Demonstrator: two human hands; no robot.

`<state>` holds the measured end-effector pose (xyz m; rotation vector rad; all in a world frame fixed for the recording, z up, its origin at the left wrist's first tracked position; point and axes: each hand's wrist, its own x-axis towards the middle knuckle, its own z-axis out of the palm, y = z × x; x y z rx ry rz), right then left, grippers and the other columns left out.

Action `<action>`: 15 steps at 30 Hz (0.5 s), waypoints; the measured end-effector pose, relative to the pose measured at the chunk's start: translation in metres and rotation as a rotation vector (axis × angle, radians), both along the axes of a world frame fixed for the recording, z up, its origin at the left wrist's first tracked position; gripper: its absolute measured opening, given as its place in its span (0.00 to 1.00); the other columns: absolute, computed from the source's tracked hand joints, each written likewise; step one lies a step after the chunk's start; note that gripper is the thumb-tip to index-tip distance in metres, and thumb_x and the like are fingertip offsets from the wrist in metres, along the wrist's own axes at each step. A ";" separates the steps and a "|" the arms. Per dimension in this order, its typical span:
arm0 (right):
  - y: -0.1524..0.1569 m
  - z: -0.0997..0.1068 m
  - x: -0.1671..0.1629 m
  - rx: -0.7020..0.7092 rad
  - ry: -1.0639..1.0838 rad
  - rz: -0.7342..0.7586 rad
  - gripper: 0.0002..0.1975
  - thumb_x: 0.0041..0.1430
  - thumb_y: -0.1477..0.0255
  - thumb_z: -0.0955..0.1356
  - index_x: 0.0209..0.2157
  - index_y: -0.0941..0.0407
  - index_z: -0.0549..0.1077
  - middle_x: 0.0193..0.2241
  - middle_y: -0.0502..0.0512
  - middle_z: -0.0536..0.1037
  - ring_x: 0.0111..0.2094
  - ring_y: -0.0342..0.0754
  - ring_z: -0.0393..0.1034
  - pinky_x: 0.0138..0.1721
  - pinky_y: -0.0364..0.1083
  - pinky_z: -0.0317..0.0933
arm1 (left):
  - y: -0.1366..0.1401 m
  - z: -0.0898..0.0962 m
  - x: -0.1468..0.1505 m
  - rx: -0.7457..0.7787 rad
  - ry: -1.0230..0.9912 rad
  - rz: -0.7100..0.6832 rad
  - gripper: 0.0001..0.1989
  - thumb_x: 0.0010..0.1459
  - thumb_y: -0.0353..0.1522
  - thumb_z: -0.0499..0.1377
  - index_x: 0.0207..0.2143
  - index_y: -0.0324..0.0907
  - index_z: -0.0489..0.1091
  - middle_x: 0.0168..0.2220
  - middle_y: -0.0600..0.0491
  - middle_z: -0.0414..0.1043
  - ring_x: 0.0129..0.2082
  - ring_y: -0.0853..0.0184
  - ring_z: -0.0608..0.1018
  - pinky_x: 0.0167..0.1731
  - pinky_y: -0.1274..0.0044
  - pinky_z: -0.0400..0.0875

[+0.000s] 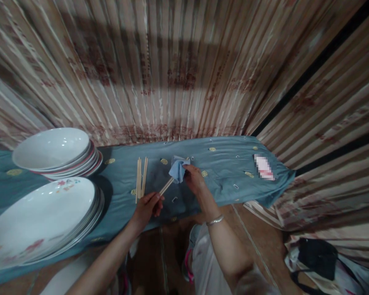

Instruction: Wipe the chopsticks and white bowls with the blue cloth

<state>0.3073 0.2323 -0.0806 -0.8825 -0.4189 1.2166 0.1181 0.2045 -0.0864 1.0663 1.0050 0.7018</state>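
Observation:
My left hand (150,204) is closed around the lower end of a pair of chopsticks (166,187), which slant up to the right above the table. A light blue cloth (178,169) is wrapped around their upper part, pinched in the fingers of my right hand (193,177). A chopstick tip pokes out past the cloth. To the left of my hands, several loose chopsticks (139,180) lie side by side on the blue-green tablecloth (227,180).
A stack of white bowls (55,149) stands at the left, with a stack of flowered oval plates (46,221) in front. A pixelated pink-and-white item (264,167) lies at the right end. Striped curtains (178,73) hang behind. A black bag (316,258) sits low at right.

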 end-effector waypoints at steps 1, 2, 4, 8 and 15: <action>0.000 0.000 0.001 0.003 0.000 -0.006 0.05 0.37 0.72 0.73 0.21 0.55 0.75 0.20 0.48 0.77 0.30 0.46 0.72 0.32 0.43 0.63 | -0.001 0.000 0.000 -0.005 0.000 -0.002 0.21 0.42 0.48 0.61 0.25 0.38 0.69 0.15 0.59 0.64 0.11 0.76 0.62 0.14 0.80 0.53; 0.000 0.000 0.002 0.007 -0.002 -0.004 0.05 0.37 0.71 0.73 0.21 0.55 0.75 0.21 0.48 0.77 0.31 0.46 0.72 0.32 0.43 0.63 | -0.001 0.000 0.001 -0.008 0.002 -0.001 0.21 0.42 0.48 0.61 0.25 0.38 0.69 0.15 0.59 0.64 0.12 0.76 0.62 0.14 0.80 0.53; -0.002 -0.001 -0.002 0.012 -0.018 0.023 0.05 0.38 0.71 0.73 0.20 0.55 0.74 0.21 0.48 0.77 0.30 0.46 0.72 0.32 0.43 0.63 | -0.002 0.001 0.002 -0.009 0.000 0.008 0.20 0.42 0.47 0.61 0.25 0.38 0.69 0.15 0.59 0.64 0.12 0.76 0.62 0.14 0.80 0.52; -0.006 -0.002 -0.021 0.012 -0.068 0.132 0.05 0.38 0.69 0.73 0.19 0.54 0.75 0.18 0.46 0.75 0.25 0.43 0.68 0.29 0.42 0.60 | -0.001 0.002 0.004 -0.006 -0.018 0.035 0.19 0.43 0.46 0.60 0.26 0.38 0.69 0.16 0.59 0.64 0.12 0.77 0.62 0.14 0.80 0.51; -0.013 -0.010 -0.058 -0.047 -0.092 0.294 0.07 0.38 0.67 0.73 0.19 0.56 0.76 0.16 0.45 0.74 0.19 0.39 0.63 0.25 0.40 0.56 | 0.008 -0.002 0.002 0.051 -0.034 0.077 0.14 0.43 0.41 0.58 0.16 0.41 0.63 0.13 0.59 0.61 0.11 0.77 0.60 0.14 0.80 0.50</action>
